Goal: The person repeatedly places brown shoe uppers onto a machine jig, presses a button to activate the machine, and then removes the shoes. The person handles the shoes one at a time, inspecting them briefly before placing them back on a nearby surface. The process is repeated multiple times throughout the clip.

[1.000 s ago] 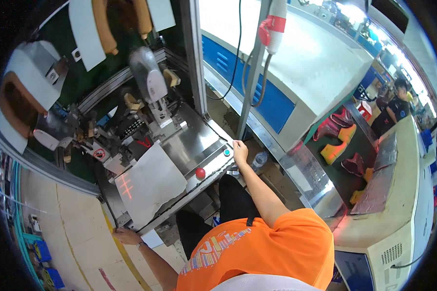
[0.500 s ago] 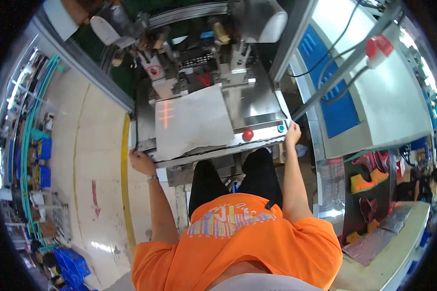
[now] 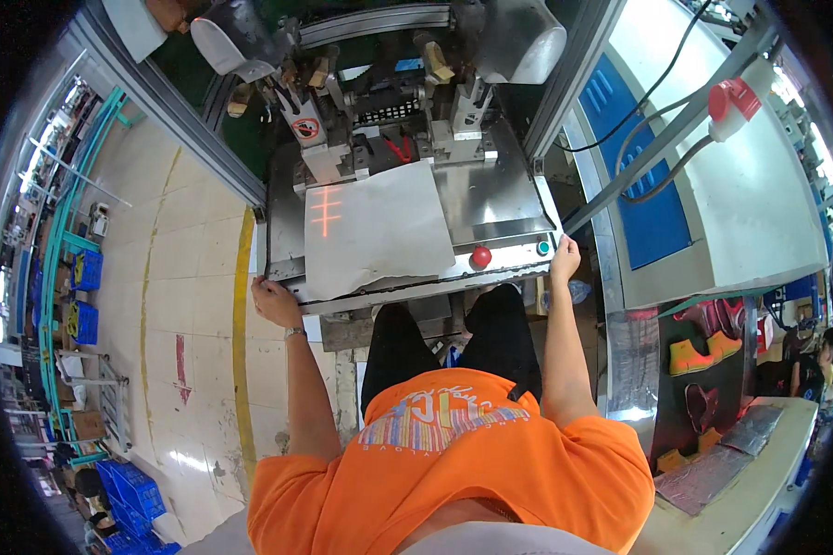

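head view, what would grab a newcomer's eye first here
Likely the bright orange shirt filling the lower middle, then the steel machine table ahead with a grey sheet lying on it, a red laser cross glowing on the sheet's left part. The left hand grips the table's front left corner and the right hand rests at its front right corner, near a round red button.

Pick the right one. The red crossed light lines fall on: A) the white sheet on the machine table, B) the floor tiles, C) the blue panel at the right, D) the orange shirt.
A: the red light lines lie on the left part of the white sheet, which is spread on the steel machine table between the left hand and right hand at its front corners.
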`<state>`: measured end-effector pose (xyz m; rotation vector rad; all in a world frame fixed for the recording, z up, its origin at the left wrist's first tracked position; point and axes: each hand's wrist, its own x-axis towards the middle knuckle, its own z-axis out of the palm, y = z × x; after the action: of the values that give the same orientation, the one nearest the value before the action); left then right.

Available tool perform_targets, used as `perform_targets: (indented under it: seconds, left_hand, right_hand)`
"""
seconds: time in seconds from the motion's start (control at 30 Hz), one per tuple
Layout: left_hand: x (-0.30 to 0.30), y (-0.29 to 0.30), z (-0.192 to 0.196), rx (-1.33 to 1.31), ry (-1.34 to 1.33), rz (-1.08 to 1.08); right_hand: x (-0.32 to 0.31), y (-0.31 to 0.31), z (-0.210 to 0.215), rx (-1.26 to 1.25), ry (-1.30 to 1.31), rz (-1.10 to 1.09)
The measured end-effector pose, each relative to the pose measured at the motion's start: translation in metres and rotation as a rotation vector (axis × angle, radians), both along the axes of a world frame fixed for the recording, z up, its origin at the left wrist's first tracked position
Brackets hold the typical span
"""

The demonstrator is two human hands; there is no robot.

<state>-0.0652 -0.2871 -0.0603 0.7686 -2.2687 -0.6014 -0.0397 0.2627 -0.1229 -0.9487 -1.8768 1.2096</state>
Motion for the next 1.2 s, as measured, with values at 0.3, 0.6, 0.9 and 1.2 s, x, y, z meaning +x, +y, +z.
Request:
perform_targets:
  seconds: [0.3, 0.6, 0.9, 1.2]
  left_hand:
    - [0.001, -0.004, -0.005, -0.042, -0.029, -0.005]
    - [-0.001, -0.002, -0.002, 0.027, -0.009, -0.018]
    - [0.001, -0.001, 0.002, 0.007, -0.019, -0.032]
    - [0.002, -0.008, -0.004, 0.015, 0.026, -0.035]
  right_hand:
    - [0.002, -0.002, 0.001, 0.02, -0.03, -0.024]
    - [0.001, -0.003, -0.002, 0.05, -0.011, -0.07]
    - [0.004, -0.008, 0.011, 0.001, -0.046, -0.07]
    - [0.005, -0.012, 0.01, 0.011, -0.041, -0.074]
